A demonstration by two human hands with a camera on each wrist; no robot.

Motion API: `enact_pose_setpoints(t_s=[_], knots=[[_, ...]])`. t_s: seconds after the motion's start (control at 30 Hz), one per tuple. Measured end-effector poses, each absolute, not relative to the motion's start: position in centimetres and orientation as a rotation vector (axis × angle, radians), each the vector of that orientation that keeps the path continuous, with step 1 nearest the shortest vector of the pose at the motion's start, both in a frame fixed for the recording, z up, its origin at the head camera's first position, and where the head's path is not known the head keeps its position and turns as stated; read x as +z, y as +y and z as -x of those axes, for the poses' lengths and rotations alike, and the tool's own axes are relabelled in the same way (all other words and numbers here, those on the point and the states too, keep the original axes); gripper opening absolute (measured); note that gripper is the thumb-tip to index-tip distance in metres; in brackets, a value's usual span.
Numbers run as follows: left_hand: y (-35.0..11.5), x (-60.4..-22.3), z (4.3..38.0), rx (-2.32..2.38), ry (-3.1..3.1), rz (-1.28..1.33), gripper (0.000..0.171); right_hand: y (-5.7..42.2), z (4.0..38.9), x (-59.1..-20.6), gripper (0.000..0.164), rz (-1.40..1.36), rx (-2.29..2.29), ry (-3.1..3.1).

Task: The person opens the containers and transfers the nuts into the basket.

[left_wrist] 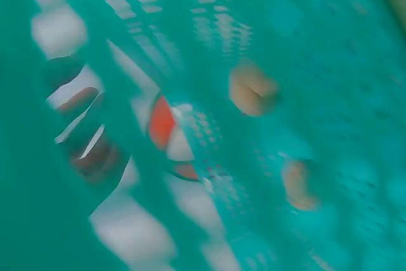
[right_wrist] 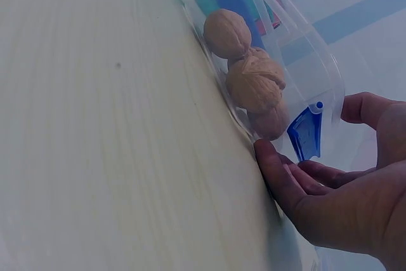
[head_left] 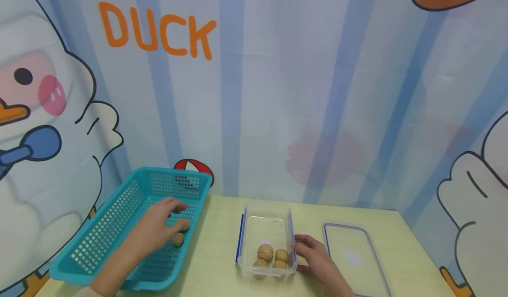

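Note:
My left hand (head_left: 162, 224) is inside the turquoise basket (head_left: 132, 284), its fingers spread and bent downward with nothing visible between them. Close by its thumb lies a walnut (head_left: 178, 239). The blurred left wrist view shows two walnuts in the basket, an upper walnut (left_wrist: 252, 90) and a lower walnut (left_wrist: 298, 185). To the right stands a clear plastic box (head_left: 263, 206) with blue side clips; several walnuts (right_wrist: 254, 84) sit at its near end. My right hand (head_left: 319, 259) touches the outside of the box's right wall, near a blue clip (right_wrist: 307, 132).
A clear lid (head_left: 353, 258) with a grey-blue rim lies flat to the right of the box. The pale wooden table (head_left: 218, 244) ends at a striped curtain (head_left: 262, 112) printed with ducks behind it.

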State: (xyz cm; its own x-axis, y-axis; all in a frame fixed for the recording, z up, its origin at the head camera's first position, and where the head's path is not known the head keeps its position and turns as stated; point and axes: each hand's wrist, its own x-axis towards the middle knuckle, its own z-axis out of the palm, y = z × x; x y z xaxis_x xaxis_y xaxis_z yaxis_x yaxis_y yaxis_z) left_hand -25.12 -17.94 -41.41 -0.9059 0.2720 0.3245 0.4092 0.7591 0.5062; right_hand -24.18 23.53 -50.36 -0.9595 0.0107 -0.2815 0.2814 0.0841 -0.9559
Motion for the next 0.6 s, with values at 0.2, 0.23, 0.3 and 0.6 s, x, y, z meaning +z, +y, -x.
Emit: enact_pose_setpoints(t_s=[0.2,0.23,0.3,0.6], knots=[[-12.6,-39.4,23.3,-0.835,-2.691,0.658,0.033,23.5,24.3,-50.5,0.058,-0.299,-1.971,2.149],[-11.8,-39.2,23.1,-0.823,-2.687,0.683,0.034,23.5,24.3,-50.6,0.058,-0.301,-1.968,2.147],[-10.4,-39.2,22.9,-0.805,-2.67,0.733,0.036,23.4,24.4,-50.6,0.058,-0.294,-1.968,2.149],[-4.2,-39.8,23.0,-0.755,-2.745,0.903,0.046,23.7,24.1,-50.4,0.056,-0.259,-1.992,2.178]])
